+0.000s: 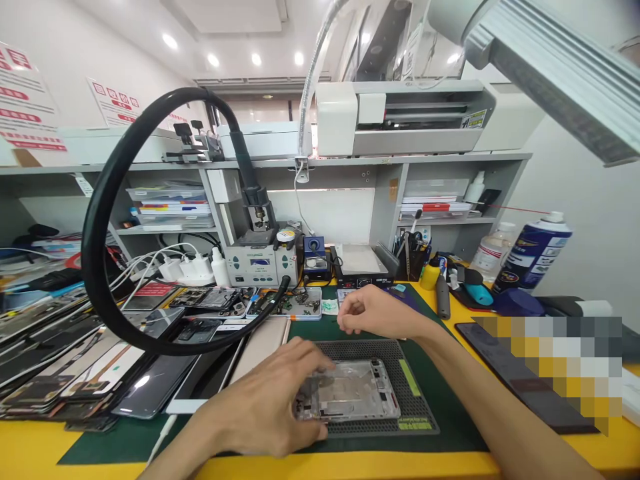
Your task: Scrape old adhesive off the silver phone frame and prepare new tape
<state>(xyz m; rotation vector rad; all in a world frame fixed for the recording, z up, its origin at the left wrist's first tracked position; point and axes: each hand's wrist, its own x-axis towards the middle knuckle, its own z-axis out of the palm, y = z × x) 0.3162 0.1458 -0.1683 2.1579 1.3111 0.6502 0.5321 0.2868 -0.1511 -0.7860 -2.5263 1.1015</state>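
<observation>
The tablet-like metal phone frame [356,390] lies on a grey perforated mat [390,350], itself on a green work mat [455,427] at the near middle of the yellow bench [360,465]; the left hand [265,400] straddles the frame's left end, thumb on the near side and index finger on the far side, spread well apart; whether they grip it I cannot tell; the right hand [375,313] hangs beyond the frame, fingers curled in and fingertips close to the thumb; whether they pinch anything I cannot tell; farther off stand a hot-air rework station [263,263] and a parts tray [300,316]; disassembled phones [155,380] crowd the left, and a spray can [533,253] stands far right.
</observation>
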